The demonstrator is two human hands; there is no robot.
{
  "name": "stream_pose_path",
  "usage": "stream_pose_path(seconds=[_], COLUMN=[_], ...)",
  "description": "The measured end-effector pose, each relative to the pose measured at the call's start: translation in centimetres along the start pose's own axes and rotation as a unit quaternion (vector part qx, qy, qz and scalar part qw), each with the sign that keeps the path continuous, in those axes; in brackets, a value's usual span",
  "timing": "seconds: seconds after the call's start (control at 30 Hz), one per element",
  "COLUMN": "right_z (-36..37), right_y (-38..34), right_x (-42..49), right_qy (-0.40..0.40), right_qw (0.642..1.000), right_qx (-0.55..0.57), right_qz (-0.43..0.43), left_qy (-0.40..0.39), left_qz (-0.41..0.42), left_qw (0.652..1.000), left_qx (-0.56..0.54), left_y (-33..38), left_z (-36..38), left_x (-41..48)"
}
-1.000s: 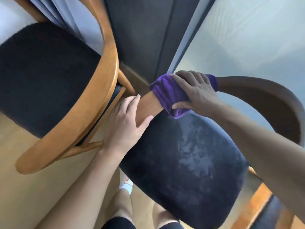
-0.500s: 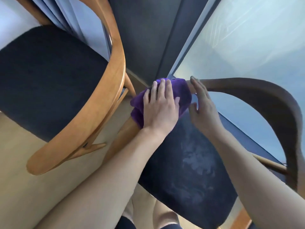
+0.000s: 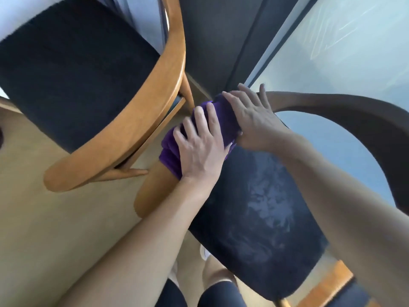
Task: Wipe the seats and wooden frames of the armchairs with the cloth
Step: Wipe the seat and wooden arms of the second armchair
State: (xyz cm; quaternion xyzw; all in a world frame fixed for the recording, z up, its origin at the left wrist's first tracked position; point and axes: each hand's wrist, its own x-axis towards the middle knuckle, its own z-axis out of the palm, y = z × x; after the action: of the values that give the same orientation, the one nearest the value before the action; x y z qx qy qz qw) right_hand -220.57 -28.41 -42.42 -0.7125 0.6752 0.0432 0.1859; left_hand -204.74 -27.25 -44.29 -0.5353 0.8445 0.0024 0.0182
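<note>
The purple cloth [image 3: 170,155] lies bunched in folds over the left wooden armrest [image 3: 152,191] of the near armchair, just left of its dark upholstered seat [image 3: 254,218]; the left hand [image 3: 201,151] lies spread on the cloth's near part, fingers fairly straight and pressing rather than pinching; the right hand [image 3: 254,120] lies flat on the far end, its fingers reaching onto the curved frame beyond; neither hand looks clenched. The cloth seems soft, light and limp, so it should mould to the rounded rail but may slip on smooth wood or bunch up; it is best held by wrapping it round the rail under a flat palm. The second armchair [image 3: 124,149] stands to the far left, close by.
</note>
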Motion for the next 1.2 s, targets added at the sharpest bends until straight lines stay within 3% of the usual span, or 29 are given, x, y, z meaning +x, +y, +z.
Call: stream_pose_path(seconds=[0.13,0.27,0.4,0.5,0.67,0.97,1.2], right_z=[-0.2,0.3,2.7,4.1,3.7,2.8,0.2], right_y=[-4.4,-7.7,-7.9,-7.6,-7.7,-6.8,0.7], right_x=[-0.1,0.6,1.1,1.0,1.6,2.1,1.7], right_qy=[-0.045,-0.049,0.081,0.134,0.127,0.085,0.162], right_qw=[0.99,0.981,0.988,0.985,0.989,0.989,0.974], right_qx=[0.013,0.062,0.017,-0.011,0.015,0.093,0.046], right_qz=[-0.135,-0.176,-0.13,-0.107,-0.078,-0.082,0.149], left_qy=[-0.019,-0.029,-0.023,0.014,-0.029,-0.069,-0.045], left_qz=[-0.069,-0.119,-0.169,-0.206,-0.219,-0.144,-0.092], left_qw=[0.997,0.992,0.985,0.976,0.974,0.987,0.995], left_qx=[0.019,0.018,-0.015,-0.067,-0.056,0.011,-0.012], left_y=[-3.2,-5.7,-7.3,-8.1,-7.2,-3.3,-1.8], left_z=[-0.1,-0.3,0.7,1.4,0.2,-1.3,-0.6], left_x=[-4.5,-8.9,-12.8,-14.6,-12.1,-4.8,-2.2])
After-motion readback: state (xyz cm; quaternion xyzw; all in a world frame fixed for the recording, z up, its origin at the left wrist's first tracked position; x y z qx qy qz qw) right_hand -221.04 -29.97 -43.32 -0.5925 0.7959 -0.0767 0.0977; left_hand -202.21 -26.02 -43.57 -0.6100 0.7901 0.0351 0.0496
